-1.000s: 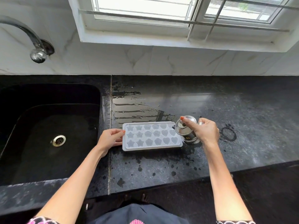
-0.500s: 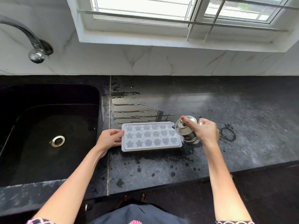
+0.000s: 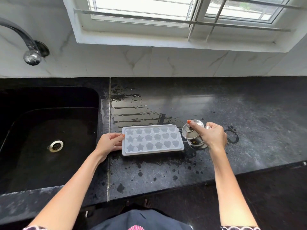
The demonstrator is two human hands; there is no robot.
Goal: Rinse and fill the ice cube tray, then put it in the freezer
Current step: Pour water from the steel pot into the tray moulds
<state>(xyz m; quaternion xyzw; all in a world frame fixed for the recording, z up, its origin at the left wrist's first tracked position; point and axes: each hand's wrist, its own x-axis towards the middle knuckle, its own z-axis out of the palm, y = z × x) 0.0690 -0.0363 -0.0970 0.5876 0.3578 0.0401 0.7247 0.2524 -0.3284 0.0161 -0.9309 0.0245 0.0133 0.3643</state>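
A pale translucent ice cube tray [image 3: 152,140] with star, flower and heart cavities lies flat on the black counter [image 3: 249,117], just right of the sink. My left hand [image 3: 109,143] grips its left short edge, thumb on the rim. My right hand [image 3: 210,135] is closed around a small steel cup [image 3: 192,136], tilted with its mouth toward the tray's right end, close to the far right corner. Whether water is flowing I cannot make out.
A black sink [image 3: 49,130] with a steel drain [image 3: 55,146] lies to the left, under a wall tap [image 3: 31,55]. Puddles and drops wet the counter behind and in front of the tray. A wet ring mark [image 3: 231,136] sits right of the cup. The counter's front edge is near.
Hardly anything has moved: both hands keep their grips, and the cup stays tilted at the tray's right end.
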